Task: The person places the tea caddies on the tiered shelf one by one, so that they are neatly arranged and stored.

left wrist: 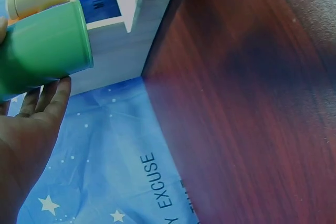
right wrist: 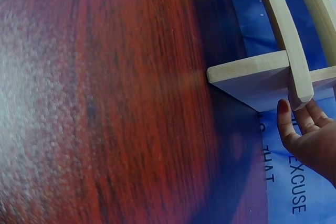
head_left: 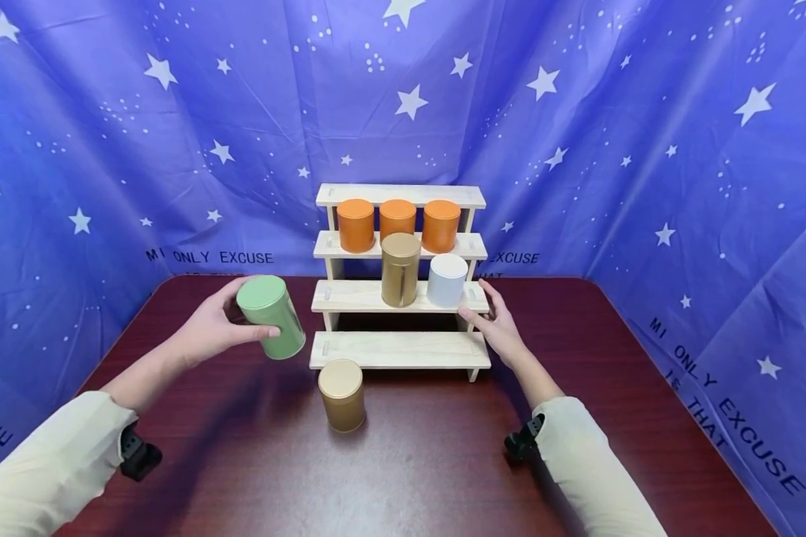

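My left hand (head_left: 218, 317) grips a green lidded canister (head_left: 272, 317), tilted and raised above the table, left of a stepped wooden shelf (head_left: 403, 350). In the left wrist view, fingers lie along the underside of the green canister (left wrist: 44, 48). At the shelf's other side, my right hand (head_left: 500, 324) holds the right end of a middle tread, thumb in front and fingers behind. Right by that thumb, a white canister (head_left: 446, 282) stands on the same tread, beside a tall gold canister (head_left: 400, 272). The right wrist view shows the hand (right wrist: 310, 140) at the board's end (right wrist: 300, 90).
Three orange canisters (head_left: 357, 226) line the tread above. A shorter gold canister (head_left: 342, 397) stands on the dark red table (head_left: 416, 462), in front of the shelf's left part. Behind hangs a blue star-patterned curtain (head_left: 269, 134). Both wrists wear black camera mounts.
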The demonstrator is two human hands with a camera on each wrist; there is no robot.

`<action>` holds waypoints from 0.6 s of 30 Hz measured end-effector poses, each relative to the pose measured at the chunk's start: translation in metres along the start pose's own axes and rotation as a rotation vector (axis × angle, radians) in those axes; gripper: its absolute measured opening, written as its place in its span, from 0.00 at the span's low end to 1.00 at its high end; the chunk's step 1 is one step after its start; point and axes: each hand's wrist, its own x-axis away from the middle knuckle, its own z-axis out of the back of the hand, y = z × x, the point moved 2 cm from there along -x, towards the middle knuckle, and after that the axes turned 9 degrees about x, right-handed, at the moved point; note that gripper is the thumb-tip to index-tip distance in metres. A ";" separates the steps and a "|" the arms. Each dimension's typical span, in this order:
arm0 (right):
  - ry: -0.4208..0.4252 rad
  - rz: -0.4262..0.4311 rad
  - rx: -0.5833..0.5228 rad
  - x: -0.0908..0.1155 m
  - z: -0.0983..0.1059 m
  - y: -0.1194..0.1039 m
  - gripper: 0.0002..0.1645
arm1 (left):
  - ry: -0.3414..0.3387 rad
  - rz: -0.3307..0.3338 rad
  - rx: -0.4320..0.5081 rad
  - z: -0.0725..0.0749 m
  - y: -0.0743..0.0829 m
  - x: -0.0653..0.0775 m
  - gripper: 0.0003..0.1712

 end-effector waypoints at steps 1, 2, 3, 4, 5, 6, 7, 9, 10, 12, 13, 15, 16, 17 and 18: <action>0.000 -0.001 0.001 0.000 0.000 0.000 0.47 | -0.003 -0.009 0.007 0.000 0.001 -0.001 0.43; 0.000 -0.001 0.002 0.000 0.000 0.000 0.47 | -0.007 -0.016 0.016 0.001 0.002 -0.002 0.43; 0.001 -0.001 0.004 0.000 0.000 0.000 0.47 | -0.010 -0.019 0.022 0.001 0.003 -0.003 0.43; 0.001 -0.001 0.002 0.000 -0.001 0.000 0.47 | -0.011 -0.021 0.022 0.002 0.004 -0.004 0.43; 0.000 -0.001 -0.003 0.000 -0.001 0.001 0.47 | -0.013 -0.020 0.026 0.002 0.005 -0.004 0.43; 0.000 0.000 -0.006 0.000 -0.001 0.001 0.47 | -0.015 -0.019 0.025 0.002 0.007 -0.005 0.44; -0.001 0.001 -0.009 0.000 -0.001 0.001 0.47 | -0.017 -0.020 0.024 0.003 0.008 -0.005 0.44; -0.003 0.005 -0.019 -0.002 -0.002 0.004 0.47 | -0.019 -0.026 0.020 0.004 0.010 -0.007 0.44; -0.003 0.005 -0.026 -0.004 -0.002 0.007 0.48 | -0.017 -0.032 0.014 0.005 0.011 -0.008 0.44; 0.001 0.001 -0.020 -0.008 -0.001 0.015 0.48 | -0.009 -0.038 0.009 0.005 0.014 -0.012 0.44; 0.004 0.001 -0.016 -0.010 -0.001 0.019 0.48 | -0.005 -0.042 0.011 0.006 0.015 -0.014 0.44; 0.008 0.002 -0.007 -0.014 0.000 0.026 0.48 | 0.008 -0.038 0.014 0.005 0.018 -0.020 0.44; 0.007 0.001 -0.002 -0.015 0.000 0.027 0.48 | 0.014 -0.032 0.017 0.005 0.019 -0.022 0.44; 0.005 0.001 0.004 -0.015 0.000 0.027 0.48 | 0.020 -0.025 0.018 0.005 0.020 -0.025 0.45; 0.002 -0.001 0.003 -0.015 0.001 0.027 0.48 | 0.026 -0.017 0.023 0.004 0.020 -0.028 0.45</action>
